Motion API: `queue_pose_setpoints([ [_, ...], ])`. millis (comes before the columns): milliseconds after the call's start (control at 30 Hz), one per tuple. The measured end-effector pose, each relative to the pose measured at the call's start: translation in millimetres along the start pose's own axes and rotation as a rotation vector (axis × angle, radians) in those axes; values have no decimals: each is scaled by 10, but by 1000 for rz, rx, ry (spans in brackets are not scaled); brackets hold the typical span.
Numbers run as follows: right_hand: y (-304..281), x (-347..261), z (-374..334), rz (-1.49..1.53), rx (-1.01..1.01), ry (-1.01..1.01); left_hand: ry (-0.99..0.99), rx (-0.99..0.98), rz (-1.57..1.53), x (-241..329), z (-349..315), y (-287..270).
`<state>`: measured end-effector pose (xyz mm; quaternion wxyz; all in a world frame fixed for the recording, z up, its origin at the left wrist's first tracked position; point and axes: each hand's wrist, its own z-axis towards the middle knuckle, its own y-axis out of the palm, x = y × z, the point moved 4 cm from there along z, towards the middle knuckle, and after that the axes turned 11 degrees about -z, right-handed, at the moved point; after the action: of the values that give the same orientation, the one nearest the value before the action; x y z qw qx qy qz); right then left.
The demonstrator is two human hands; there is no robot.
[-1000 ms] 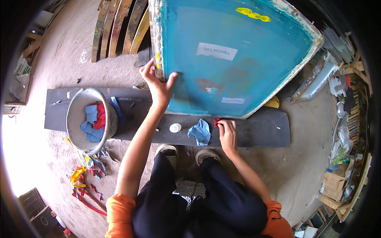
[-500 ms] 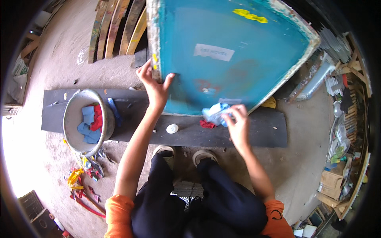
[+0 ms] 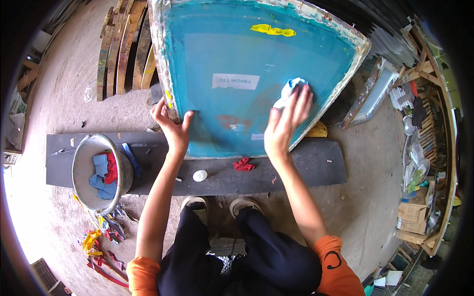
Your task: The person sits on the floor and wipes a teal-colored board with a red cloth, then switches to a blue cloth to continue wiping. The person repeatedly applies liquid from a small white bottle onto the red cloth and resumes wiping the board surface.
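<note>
The large blue-green mesh panel in a rough, paint-crusted white frame (image 3: 197,54) stands in front of the person, its near edge over the long flat black board (image 3: 316,155); it looks broad and awkward rather than very heavy, stiff along the frame but taut and easily dented across the mesh, so the frame edge seems the safest hold; there the left hand (image 3: 173,129) is clamped, thumb on the face and fingers round the side; a smear of thick yellow paint and pale rectangular patches mark the smooth face; to the left sits the round, scuffed grey bucket (image 3: 126,165), with limp blue and red cloth pieces inside; the right hand (image 3: 289,118) presses the crumpled pale blue and white cloth (image 3: 282,102) to the mesh, thumb standing apart from the fingers, though I cannot tell whether these close round it; the cloth looks light, soft and easily bunched; on the board lie the crumpled dark red cloth scrap (image 3: 243,165) and the smooth, rounded white object (image 3: 200,175), probably hard and slippery.
</note>
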<state>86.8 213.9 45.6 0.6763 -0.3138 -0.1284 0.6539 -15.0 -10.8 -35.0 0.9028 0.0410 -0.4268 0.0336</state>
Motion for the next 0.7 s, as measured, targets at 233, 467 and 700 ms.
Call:
queue_pose_setpoints([
  [233, 427, -112, -169, -43, -48, -297, -57, -29, 81, -4, -14, -44],
  [467, 534, 4, -686, -214, -455, -1131, -123, -32, 36, -36, -15, -55],
  [700, 259, 23, 26, -161, -136, -390, -49, -26, 70, -21, -3, -55],
])
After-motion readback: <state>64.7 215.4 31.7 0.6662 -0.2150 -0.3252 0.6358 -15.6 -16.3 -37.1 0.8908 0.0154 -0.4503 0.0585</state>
